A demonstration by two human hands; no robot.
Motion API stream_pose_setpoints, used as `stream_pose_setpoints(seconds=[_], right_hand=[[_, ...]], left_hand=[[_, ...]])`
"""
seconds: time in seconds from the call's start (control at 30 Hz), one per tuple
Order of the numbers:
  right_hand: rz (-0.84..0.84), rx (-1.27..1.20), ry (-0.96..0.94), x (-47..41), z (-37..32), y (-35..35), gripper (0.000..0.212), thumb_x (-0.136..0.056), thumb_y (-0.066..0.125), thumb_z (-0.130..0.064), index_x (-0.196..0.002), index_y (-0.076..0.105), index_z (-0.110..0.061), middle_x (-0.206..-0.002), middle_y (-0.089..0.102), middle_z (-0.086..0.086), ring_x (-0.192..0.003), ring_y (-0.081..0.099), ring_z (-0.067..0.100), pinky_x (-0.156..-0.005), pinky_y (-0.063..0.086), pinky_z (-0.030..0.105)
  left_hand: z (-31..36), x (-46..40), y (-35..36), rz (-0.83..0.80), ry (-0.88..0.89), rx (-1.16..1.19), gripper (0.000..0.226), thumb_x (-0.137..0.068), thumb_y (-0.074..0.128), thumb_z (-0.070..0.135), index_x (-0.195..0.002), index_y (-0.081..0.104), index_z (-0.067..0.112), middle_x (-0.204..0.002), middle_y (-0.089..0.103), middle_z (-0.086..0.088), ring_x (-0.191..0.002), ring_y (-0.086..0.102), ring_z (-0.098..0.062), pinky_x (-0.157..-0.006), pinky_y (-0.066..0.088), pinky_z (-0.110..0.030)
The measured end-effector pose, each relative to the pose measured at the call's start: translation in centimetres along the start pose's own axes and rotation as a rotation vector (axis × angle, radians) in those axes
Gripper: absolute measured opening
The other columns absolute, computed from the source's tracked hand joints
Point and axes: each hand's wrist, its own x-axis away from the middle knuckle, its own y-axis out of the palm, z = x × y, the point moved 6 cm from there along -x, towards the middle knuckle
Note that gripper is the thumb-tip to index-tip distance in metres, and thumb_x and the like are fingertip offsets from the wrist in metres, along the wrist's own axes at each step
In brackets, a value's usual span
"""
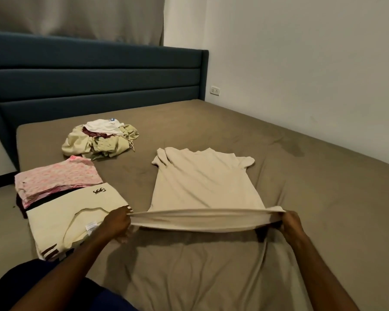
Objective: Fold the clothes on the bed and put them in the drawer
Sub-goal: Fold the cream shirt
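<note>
Your left hand [117, 223] and right hand [290, 221]: each pinches one hem corner of the shirt [202, 182], hem stretched taut and lifted. Shirt: beige, flat on the bed [312, 198], collar far from you. Folded stack [61, 198]: just left of it. Unfolded pile [101, 140]: beyond. Drawer: not in view. Risk: uneven pull would skew the shirt and wrinkle it; your left forearm could brush the stack and disturb it.

1 tee [202, 182] – 2 hands – 3 piles
</note>
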Motion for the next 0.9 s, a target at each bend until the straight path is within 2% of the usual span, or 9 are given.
stream_pose_setpoints(seconds=[0.1, 0.23, 0.37, 0.47, 0.57, 0.63, 0.7, 0.83, 0.9], right_hand=[[-0.111, -0.347, 0.041, -5.0, -6.3, 4.4, 0.034, -0.1, 0.039, 0.001, -0.12, 0.067, 0.004, -0.091, 0.076, 0.014, -0.091, 0.07, 0.033, -0.069, 0.063, 0.042], [-0.246, -0.703, -0.146, -7.1, -20.6, 10.4, 0.031, -0.1, 0.049, -0.008, -0.121, 0.07, -0.015, -0.092, 0.079, 0.002, -0.081, 0.075, 0.021, -0.062, 0.062, 0.034], [-0.376, -0.883, -0.36, -5.4, -32.7, 12.9, 0.023, -0.076, 0.063, -0.023, -0.086, 0.085, -0.023, -0.099, 0.079, 0.003, -0.091, 0.075, 0.024, -0.068, 0.063, 0.036], [-0.401, -0.943, -0.397, -4.2, -35.6, 12.5, 0.022, -0.082, 0.063, -0.017, -0.086, 0.085, -0.019, -0.106, 0.078, 0.01, -0.099, 0.073, 0.03, -0.08, 0.063, 0.044], [-0.434, -0.969, -0.415, -3.9, -34.0, 10.9, 0.027, -0.092, 0.06, -0.007, -0.089, 0.085, -0.017, -0.109, 0.077, 0.012, -0.1, 0.074, 0.03, -0.086, 0.062, 0.046], [-0.437, -0.958, -0.397, -3.0, -30.5, 9.1, 0.025, -0.071, 0.075, -0.008, -0.093, 0.083, -0.014, -0.109, 0.077, 0.011, -0.099, 0.075, 0.027, -0.082, 0.063, 0.041], [-0.426, -0.93, -0.34, -2.1, -25.8, 6.9, 0.058, -0.045, 0.082, -0.015, -0.103, 0.08, -0.01, -0.105, 0.078, 0.008, -0.094, 0.076, 0.022, -0.076, 0.063, 0.036], [-0.242, -0.804, -0.177, -0.4, -12.8, 2.0, 0.095, -0.04, 0.076, -0.016, -0.132, 0.064, -0.002, -0.096, 0.079, 0.002, -0.08, 0.076, 0.015, -0.068, 0.063, 0.029], [-0.114, -0.683, -0.102, 0.5, -6.0, -0.7, 0.063, -0.053, 0.076, -0.006, -0.116, 0.076, -0.006, -0.089, 0.077, 0.005, -0.068, 0.074, 0.012, -0.056, 0.06, 0.027]], left_hand=[[6.3, -4.3, -2.5, -0.056, -0.016, 0.628, 0.03, -0.1, 0.03, -0.011, -0.117, 0.054, -0.019, -0.1, 0.066, -0.037, -0.076, 0.072, -0.045, -0.06, 0.063, -0.052], [19.9, -9.7, -13.2, 0.11, 0.221, 1.163, 0.024, -0.105, 0.04, -0.002, -0.117, 0.06, -0.003, -0.127, 0.062, -0.025, -0.103, 0.068, -0.032, -0.091, 0.057, -0.051], [30.0, -7.4, -21.1, 0.214, 0.499, 1.184, 0.022, -0.103, 0.048, 0.0, -0.102, 0.07, -0.001, -0.11, 0.068, -0.019, -0.096, 0.07, -0.028, -0.088, 0.059, -0.046], [31.2, -4.5, -22.8, 0.246, 0.564, 1.191, 0.022, -0.103, 0.051, 0.002, -0.113, 0.07, -0.004, -0.114, 0.069, -0.018, -0.108, 0.069, -0.03, -0.082, 0.062, -0.041], [28.5, -2.6, -21.4, 0.255, 0.556, 1.157, 0.025, -0.104, 0.048, 0.0, -0.117, 0.068, -0.005, -0.119, 0.068, -0.019, -0.112, 0.068, -0.032, -0.088, 0.061, -0.042], [25.1, -0.9, -18.6, 0.259, 0.495, 1.097, 0.026, -0.103, 0.047, 0.0, -0.118, 0.069, -0.005, -0.12, 0.069, -0.019, -0.111, 0.068, -0.033, -0.087, 0.06, -0.042], [21.3, 0.4, -15.5, 0.236, 0.414, 1.028, 0.026, -0.101, 0.049, 0.0, -0.117, 0.07, -0.005, -0.118, 0.071, -0.017, -0.107, 0.07, -0.035, -0.084, 0.063, -0.044], [11.7, 3.4, -8.9, 0.187, 0.218, 0.793, 0.021, -0.094, 0.053, -0.014, -0.097, 0.073, -0.008, -0.099, 0.074, -0.025, -0.084, 0.075, -0.039, -0.068, 0.065, -0.035], [6.3, 4.3, -5.8, 0.156, 0.091, 0.645, 0.015, -0.088, 0.058, -0.019, -0.088, 0.072, -0.013, -0.086, 0.071, -0.033, -0.063, 0.074, -0.035, -0.054, 0.062, -0.03]])
